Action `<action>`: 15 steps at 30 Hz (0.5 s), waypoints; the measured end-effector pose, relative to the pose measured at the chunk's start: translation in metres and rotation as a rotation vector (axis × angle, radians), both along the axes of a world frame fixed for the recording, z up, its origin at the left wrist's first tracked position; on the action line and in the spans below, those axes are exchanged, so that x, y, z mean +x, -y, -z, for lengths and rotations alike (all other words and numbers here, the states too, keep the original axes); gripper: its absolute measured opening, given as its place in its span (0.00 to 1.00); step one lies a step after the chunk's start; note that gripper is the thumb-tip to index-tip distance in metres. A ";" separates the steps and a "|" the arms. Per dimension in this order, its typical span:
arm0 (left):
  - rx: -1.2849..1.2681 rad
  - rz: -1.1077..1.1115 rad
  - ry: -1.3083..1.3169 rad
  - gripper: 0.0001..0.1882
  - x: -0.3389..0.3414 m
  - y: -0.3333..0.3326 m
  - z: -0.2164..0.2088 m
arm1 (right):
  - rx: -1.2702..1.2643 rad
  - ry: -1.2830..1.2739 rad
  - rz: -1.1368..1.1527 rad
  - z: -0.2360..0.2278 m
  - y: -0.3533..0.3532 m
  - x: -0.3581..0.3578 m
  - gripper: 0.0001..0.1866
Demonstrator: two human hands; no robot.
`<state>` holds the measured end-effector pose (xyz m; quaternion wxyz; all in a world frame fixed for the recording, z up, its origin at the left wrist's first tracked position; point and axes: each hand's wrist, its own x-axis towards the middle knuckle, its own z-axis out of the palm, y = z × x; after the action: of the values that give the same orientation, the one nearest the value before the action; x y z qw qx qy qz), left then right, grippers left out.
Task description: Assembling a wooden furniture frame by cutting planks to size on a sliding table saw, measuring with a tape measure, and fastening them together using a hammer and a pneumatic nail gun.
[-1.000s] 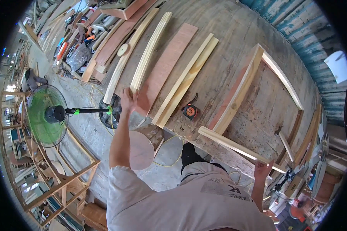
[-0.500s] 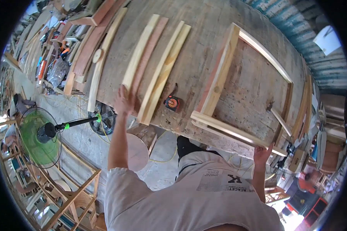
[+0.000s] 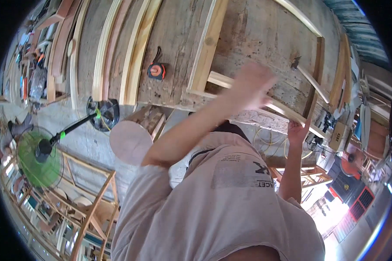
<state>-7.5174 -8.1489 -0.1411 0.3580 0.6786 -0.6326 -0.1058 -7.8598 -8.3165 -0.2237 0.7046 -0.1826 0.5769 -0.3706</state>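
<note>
A rectangular wooden frame [image 3: 209, 41] lies on the workbench. Along its near side runs a pale wooden strip [image 3: 220, 79], whose left end shows just inside the frame's left rail. My left hand [image 3: 253, 85] is smeared by motion over the middle of this strip, so its fingers cannot be read. At the strip's right end, my right hand [image 3: 297, 131] is closed around the wood from the near side. Inside the frame, a hammer [image 3: 311, 80] rests with its handle against the right rail. A black and orange tape measure [image 3: 156, 70] sits left of the frame.
Several long wooden strips [image 3: 137, 52] lie on the bench [image 3: 174, 39] to the left. Below its near edge stand a round-topped stool [image 3: 130, 141] and a green fan [image 3: 40, 150]. A small cardboard box [image 3: 337, 135] is at the right; yellow cables [image 3: 259, 139] hang below.
My left hand has left the loose strips and swung right over the frame. The near strip's left end has shifted inward from the corner. The view has moved, so the bench appears higher.
</note>
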 end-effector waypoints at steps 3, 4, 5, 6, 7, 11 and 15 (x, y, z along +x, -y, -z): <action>0.270 0.062 0.288 0.25 -0.064 0.047 0.040 | -0.012 0.064 -0.030 0.001 0.001 -0.008 0.33; 0.494 0.150 0.132 0.24 -0.076 0.061 0.043 | -0.087 0.044 0.042 -0.011 0.005 -0.020 0.31; 0.719 0.243 -0.016 0.24 -0.088 0.070 0.047 | -0.190 0.194 -0.099 0.037 0.021 -0.063 0.32; 0.553 0.281 0.035 0.25 -0.098 0.066 0.064 | -0.232 0.280 -0.234 0.084 0.037 -0.115 0.34; 0.509 0.261 -0.058 0.24 -0.095 0.054 0.075 | 0.257 1.025 -0.317 0.099 0.035 -0.116 0.32; 0.606 0.049 0.174 0.22 -0.080 0.013 0.084 | 0.307 0.259 -0.541 0.057 -0.003 -0.035 0.33; 0.294 0.118 0.292 0.21 -0.087 0.016 0.103 | 0.200 -0.009 -0.676 0.038 0.003 -0.041 0.22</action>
<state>-7.6042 -8.1649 -0.2437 0.1530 0.6933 -0.6942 -0.1184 -7.9010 -8.3200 -0.2613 0.7994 -0.2951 0.5201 -0.0573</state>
